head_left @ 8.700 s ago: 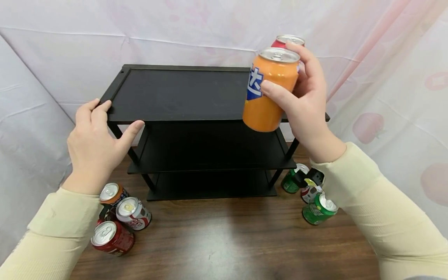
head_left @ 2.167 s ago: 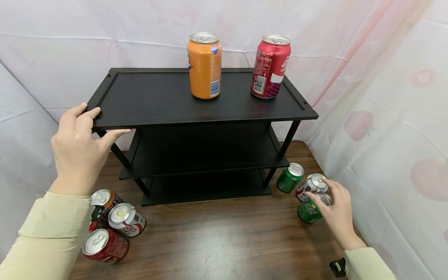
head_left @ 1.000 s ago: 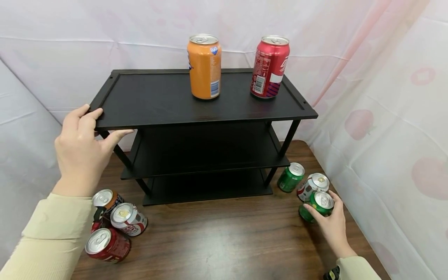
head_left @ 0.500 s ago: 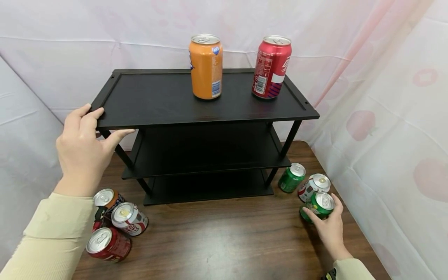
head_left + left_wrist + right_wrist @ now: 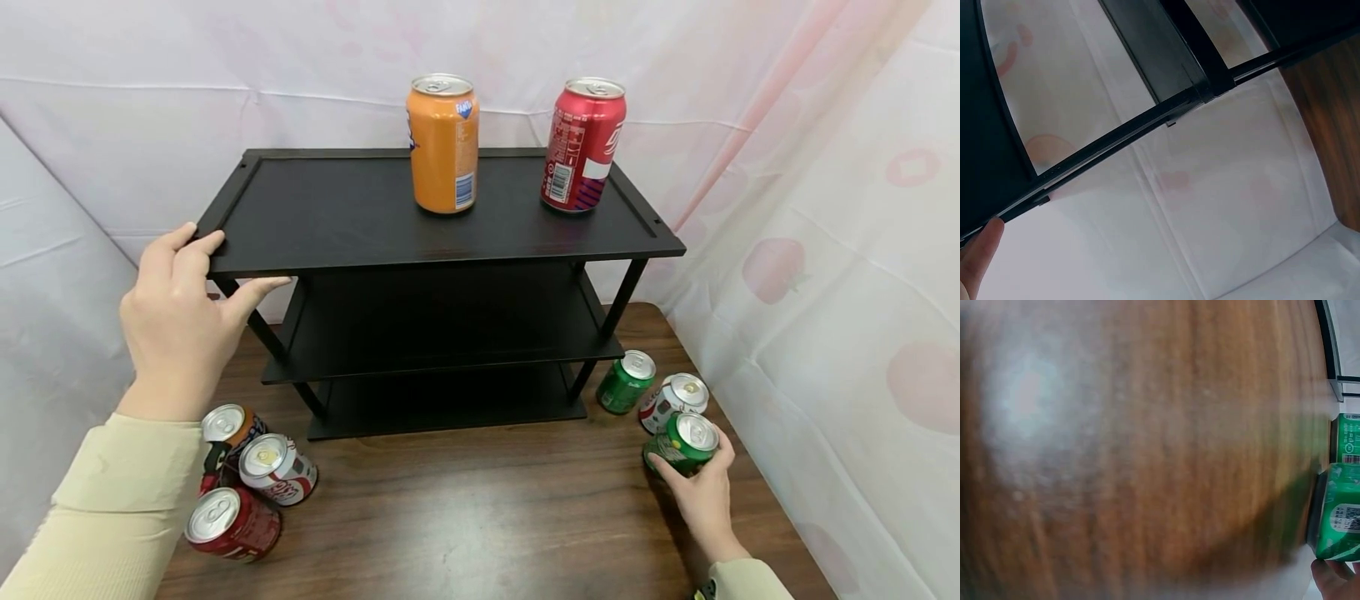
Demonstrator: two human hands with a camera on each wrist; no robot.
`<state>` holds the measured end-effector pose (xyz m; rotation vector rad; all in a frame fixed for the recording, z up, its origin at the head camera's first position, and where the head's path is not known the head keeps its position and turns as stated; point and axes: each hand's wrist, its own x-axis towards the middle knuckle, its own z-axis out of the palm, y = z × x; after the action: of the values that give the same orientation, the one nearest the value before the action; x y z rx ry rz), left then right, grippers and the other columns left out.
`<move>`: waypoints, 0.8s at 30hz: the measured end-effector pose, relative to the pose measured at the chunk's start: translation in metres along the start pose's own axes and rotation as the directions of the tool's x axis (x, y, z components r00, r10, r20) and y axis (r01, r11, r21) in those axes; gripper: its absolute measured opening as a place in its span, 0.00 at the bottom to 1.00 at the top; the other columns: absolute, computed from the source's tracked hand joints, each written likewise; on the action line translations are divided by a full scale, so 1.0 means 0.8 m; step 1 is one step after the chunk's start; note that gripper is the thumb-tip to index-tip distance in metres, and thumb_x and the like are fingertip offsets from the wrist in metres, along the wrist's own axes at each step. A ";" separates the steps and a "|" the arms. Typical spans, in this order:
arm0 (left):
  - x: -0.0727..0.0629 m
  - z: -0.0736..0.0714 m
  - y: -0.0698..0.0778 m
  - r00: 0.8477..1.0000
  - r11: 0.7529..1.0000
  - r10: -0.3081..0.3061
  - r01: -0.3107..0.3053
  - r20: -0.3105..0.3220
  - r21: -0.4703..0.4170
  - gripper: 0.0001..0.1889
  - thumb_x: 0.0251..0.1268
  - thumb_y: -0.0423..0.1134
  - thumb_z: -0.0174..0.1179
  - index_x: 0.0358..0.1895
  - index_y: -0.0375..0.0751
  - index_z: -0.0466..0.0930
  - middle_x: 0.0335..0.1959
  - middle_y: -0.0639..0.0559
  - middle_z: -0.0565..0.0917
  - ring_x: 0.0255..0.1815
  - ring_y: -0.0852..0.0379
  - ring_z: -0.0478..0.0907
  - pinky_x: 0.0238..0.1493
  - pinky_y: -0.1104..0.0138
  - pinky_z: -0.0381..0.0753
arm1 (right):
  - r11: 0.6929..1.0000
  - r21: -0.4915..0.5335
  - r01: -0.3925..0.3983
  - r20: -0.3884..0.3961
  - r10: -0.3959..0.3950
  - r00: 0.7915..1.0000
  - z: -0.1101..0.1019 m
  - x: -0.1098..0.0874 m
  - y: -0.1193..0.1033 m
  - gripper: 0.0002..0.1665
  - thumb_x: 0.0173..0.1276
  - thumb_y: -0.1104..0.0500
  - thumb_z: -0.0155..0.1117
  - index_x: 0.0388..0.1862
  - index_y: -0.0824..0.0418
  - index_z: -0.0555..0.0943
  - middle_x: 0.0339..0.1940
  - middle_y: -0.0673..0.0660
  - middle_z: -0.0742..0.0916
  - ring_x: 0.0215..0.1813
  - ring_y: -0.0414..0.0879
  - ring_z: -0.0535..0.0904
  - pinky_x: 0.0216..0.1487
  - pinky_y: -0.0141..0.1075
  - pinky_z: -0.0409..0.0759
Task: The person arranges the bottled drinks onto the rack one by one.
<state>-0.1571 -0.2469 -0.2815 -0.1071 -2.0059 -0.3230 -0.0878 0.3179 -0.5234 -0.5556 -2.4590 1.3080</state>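
Observation:
My left hand (image 5: 176, 321) holds the left front corner of a black three-tier shelf rack (image 5: 337, 217), fingers over the top board and thumb under its edge. In the left wrist view, one fingertip (image 5: 988, 240) meets the black edge. Low on the right, my right hand (image 5: 703, 500) grips a green soda can (image 5: 670, 450), thumb on the near side and fingers round the far side. That can appears cut off at the right of the right wrist view. An orange Fanta can (image 5: 441, 154) and a red soda can (image 5: 581, 150) stand upright on the top board.
Beside the gripped can are a white-and-red can (image 5: 660, 406) and another green can (image 5: 622, 387). Left of the rack, a white-and-red can (image 5: 288, 479), a dark red can (image 5: 251, 529) and an orange-and-dark can (image 5: 247, 429) cluster on the wooden table (image 5: 465, 517). Pale curtains surround it.
The orange Fanta can went from my right hand onto the top board. My right hand then came down to the green can and closed round it. My left hand stays at the rack's corner.

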 end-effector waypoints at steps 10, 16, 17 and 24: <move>-0.001 0.001 -0.001 1.000 1.000 -0.002 0.002 0.001 0.003 0.49 0.49 0.76 0.55 0.56 0.31 0.81 0.56 0.31 0.81 0.54 0.33 0.80 0.30 0.37 0.73 | 1.000 0.012 -0.003 -0.017 0.003 1.000 0.003 -0.003 0.004 0.65 0.56 0.55 0.78 0.79 0.55 0.43 0.72 0.74 0.65 0.70 0.66 0.65 0.64 0.59 0.62; -0.001 0.001 -0.001 1.000 1.000 -0.006 0.006 -0.004 0.001 0.49 0.49 0.76 0.56 0.56 0.31 0.82 0.56 0.31 0.81 0.54 0.33 0.80 0.29 0.38 0.73 | 1.000 0.005 0.005 -0.032 -0.005 0.999 0.004 -0.003 0.004 0.64 0.55 0.56 0.78 0.79 0.54 0.44 0.71 0.74 0.66 0.69 0.66 0.65 0.63 0.59 0.62; -0.001 0.001 -0.001 1.000 1.000 -0.007 0.007 -0.003 0.002 0.49 0.49 0.76 0.55 0.56 0.31 0.82 0.57 0.32 0.81 0.54 0.33 0.80 0.29 0.37 0.73 | 1.000 0.007 0.006 -0.033 -0.006 0.999 0.004 -0.003 0.005 0.64 0.55 0.56 0.78 0.79 0.54 0.44 0.71 0.74 0.66 0.69 0.66 0.65 0.63 0.59 0.62; -0.001 0.000 0.000 1.000 1.000 -0.006 0.006 0.007 0.009 0.49 0.49 0.77 0.54 0.56 0.31 0.81 0.57 0.31 0.81 0.54 0.33 0.80 0.29 0.38 0.73 | 1.000 0.004 0.006 -0.032 -0.006 0.999 0.005 -0.002 0.007 0.64 0.56 0.55 0.78 0.79 0.53 0.43 0.70 0.74 0.67 0.68 0.65 0.66 0.63 0.59 0.62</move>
<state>-0.1572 -0.2470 -0.2822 -0.0966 -2.0152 -0.3175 -0.0871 0.3166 -0.5303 -0.5632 -2.4300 1.2914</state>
